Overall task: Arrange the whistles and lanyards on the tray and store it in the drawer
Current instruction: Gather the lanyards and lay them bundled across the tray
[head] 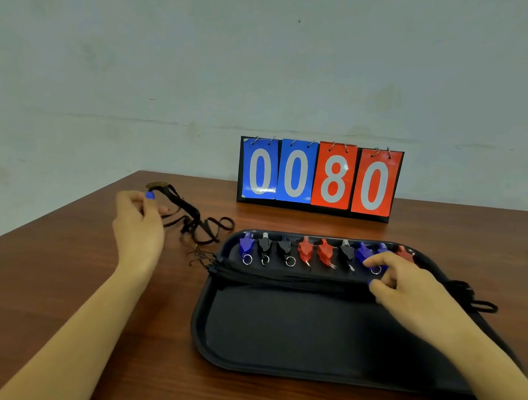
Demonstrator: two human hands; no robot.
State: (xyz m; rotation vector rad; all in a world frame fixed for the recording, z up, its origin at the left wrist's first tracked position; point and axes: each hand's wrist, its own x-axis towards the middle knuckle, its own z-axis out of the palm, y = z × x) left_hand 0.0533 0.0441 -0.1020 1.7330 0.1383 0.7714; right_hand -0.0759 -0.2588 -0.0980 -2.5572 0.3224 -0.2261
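A black tray [277, 341] lies on the wooden table. Along its far edge stands a row of several whistles [306, 249] in blue, black and red, each with a metal ring. A bundle of black lanyards [282, 279] lies straight across the tray in front of them. My right hand [407, 281] rests on the right end of the row, fingers curled round a blue whistle [377, 264]. My left hand [139, 222] is raised left of the tray and pinches one end of a loose black lanyard [192, 220] that trails in loops on the table.
A flip scoreboard [319, 177] reading 0080 stands behind the tray against the wall. The table's left edge [52, 213] runs diagonally close to my left hand. More lanyard loops [474, 300] hang over the tray's right rim.
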